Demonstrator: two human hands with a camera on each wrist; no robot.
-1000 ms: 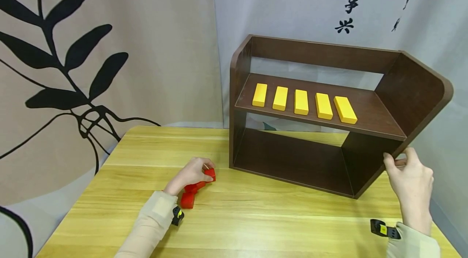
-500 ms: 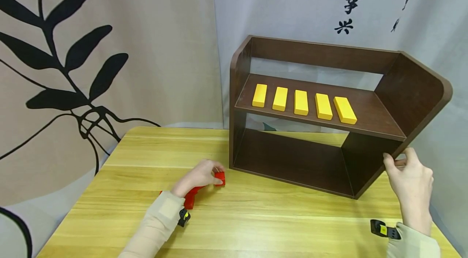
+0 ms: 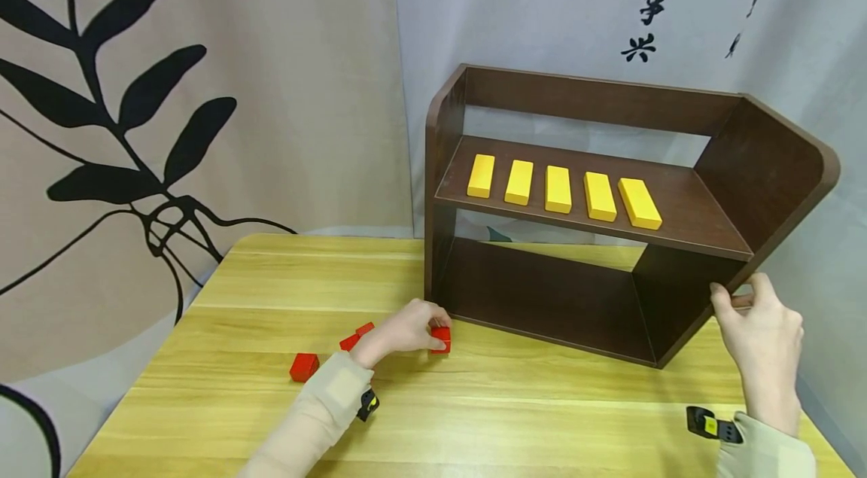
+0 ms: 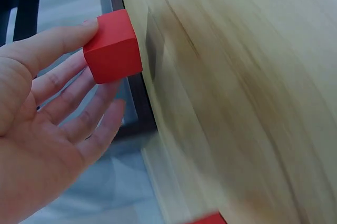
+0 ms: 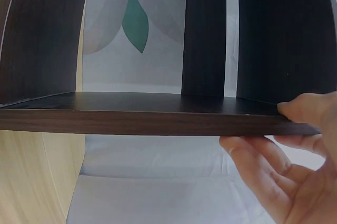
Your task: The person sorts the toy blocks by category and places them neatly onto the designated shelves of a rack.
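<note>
My left hand [image 3: 406, 327] pinches a red cube-shaped block [image 4: 113, 47] between thumb and fingers, just in front of the shelf's lower left corner. In the left wrist view the block appears raised off the table. My right hand [image 3: 762, 335] grips the right side panel of a dark brown two-tier shelf [image 3: 542, 83], thumb inside and fingers outside. On the shelf's upper board, several yellow blocks [image 3: 558, 190] lie in a spaced row. More red blocks [image 3: 304, 367] rest on the table beside my left forearm, some partly hidden by it.
The wooden table [image 3: 508, 418] spreads in front of the shelf. Behind it hang a beige curtain [image 3: 305, 86] with black leaf print and a pale cloth [image 3: 542, 4] with dark characters.
My left hand has moved right with its red block, from the other red blocks to the shelf's lower left corner. My right hand and the shelf stay put.
</note>
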